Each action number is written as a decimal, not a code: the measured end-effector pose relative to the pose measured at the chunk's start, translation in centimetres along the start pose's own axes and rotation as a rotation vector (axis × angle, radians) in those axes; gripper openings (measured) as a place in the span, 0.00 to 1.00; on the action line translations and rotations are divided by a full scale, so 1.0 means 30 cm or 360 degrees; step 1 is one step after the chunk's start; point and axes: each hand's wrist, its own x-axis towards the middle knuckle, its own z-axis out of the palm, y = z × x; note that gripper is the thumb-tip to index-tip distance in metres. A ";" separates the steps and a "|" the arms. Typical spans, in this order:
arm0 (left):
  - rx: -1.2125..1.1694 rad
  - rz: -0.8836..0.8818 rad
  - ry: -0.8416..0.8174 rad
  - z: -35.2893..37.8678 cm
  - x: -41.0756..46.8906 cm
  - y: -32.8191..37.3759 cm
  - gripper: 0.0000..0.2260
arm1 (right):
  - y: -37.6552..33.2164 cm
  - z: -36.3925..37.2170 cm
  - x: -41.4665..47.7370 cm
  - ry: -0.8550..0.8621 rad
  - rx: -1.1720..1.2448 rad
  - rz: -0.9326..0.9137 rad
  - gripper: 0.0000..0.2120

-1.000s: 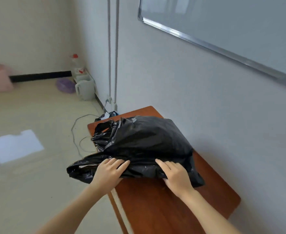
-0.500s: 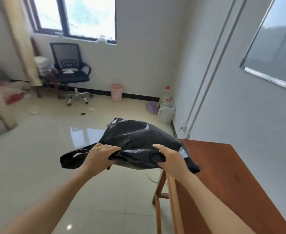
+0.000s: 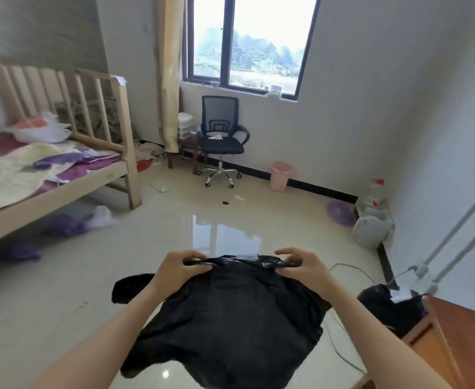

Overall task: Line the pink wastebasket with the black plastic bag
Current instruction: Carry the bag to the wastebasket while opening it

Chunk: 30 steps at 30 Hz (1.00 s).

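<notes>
A black plastic bag (image 3: 230,318) hangs in front of me over the floor. My left hand (image 3: 178,266) pinches its top edge on the left. My right hand (image 3: 305,266) pinches the same edge on the right, so the bag droops down between my forearms. The pink wastebasket (image 3: 281,176) stands upright on the floor against the far wall, right of the office chair and below the window. It is several steps away from both hands.
A black office chair (image 3: 220,136) stands under the window. A wooden bed (image 3: 62,175) fills the left side. A white jug (image 3: 372,230), a bottle and a purple item sit along the right wall. The brown table (image 3: 466,341) corner and a cable (image 3: 343,332) lie at right.
The bag came off the brown table, carried in both hands. My view swung left from the wall and table to the room. My hands now grip the bag's top edge, which hangs down.
</notes>
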 end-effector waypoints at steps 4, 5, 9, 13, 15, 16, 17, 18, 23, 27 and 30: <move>-0.0168 -0.0101 0.0070 -0.069 0.089 -0.083 0.07 | -0.038 0.112 0.132 0.0045 0.0087 0.0028 0.09; -0.0186 -0.0110 0.0078 -0.073 0.119 -0.100 0.07 | -0.044 0.135 0.165 0.0037 0.0075 0.0030 0.08; -0.0199 -0.0140 0.0073 -0.053 0.257 -0.140 0.09 | -0.038 0.206 0.305 -0.0068 -0.0151 0.0021 0.17; -0.0256 -0.0206 0.0078 -0.009 0.435 -0.162 0.08 | 0.020 0.234 0.479 -0.0127 -0.0369 0.0028 0.20; -0.0263 -0.0249 0.0112 0.010 0.542 -0.170 0.08 | 0.053 0.223 0.585 -0.0108 -0.0360 0.0060 0.21; -0.0249 -0.0263 0.0119 0.015 0.595 -0.169 0.09 | 0.064 0.212 0.637 -0.0109 -0.0338 0.0076 0.21; -0.0229 -0.0272 0.0125 0.018 0.652 -0.170 0.10 | 0.074 0.198 0.689 -0.0118 -0.0305 0.0091 0.21; -0.0207 -0.0284 0.0135 0.019 0.710 -0.171 0.10 | 0.085 0.182 0.742 -0.0133 -0.0272 0.0101 0.21; -0.0162 -0.0336 0.0234 0.011 0.967 -0.191 0.09 | 0.139 0.101 1.006 -0.0269 -0.0296 0.0027 0.26; -0.0183 -0.0429 0.0291 -0.004 1.129 -0.258 0.10 | 0.174 0.099 1.203 -0.0319 -0.0327 0.0019 0.27; -0.0221 -0.0471 0.0291 -0.031 1.281 -0.321 0.11 | 0.197 0.120 1.376 -0.0286 -0.0323 0.0045 0.24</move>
